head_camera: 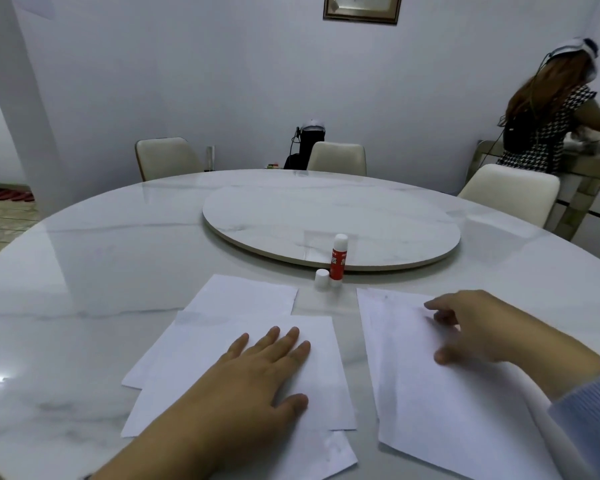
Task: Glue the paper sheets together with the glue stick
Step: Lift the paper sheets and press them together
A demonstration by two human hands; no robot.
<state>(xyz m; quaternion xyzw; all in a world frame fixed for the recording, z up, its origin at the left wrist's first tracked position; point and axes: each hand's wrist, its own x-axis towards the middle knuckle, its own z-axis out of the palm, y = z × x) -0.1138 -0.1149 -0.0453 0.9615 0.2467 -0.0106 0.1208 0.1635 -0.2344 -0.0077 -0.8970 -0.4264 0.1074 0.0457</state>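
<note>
Pressing my left hand (257, 372) flat, fingers straight, on the overlapping paper sheets (243, 355), I judge gluing barely begun: the glue stick (338, 258) stands upright beyond them beside a small white cap (321, 279), while my right hand (478, 327), fingers loosely bent, rests on the separate sheet (430, 393).

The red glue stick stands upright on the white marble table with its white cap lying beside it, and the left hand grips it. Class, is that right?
Not quite. The head view shows the red glue stick upright beside its white cap on the white marble table, but the left hand lies flat on the white paper sheets, apart from the glue stick.
</note>
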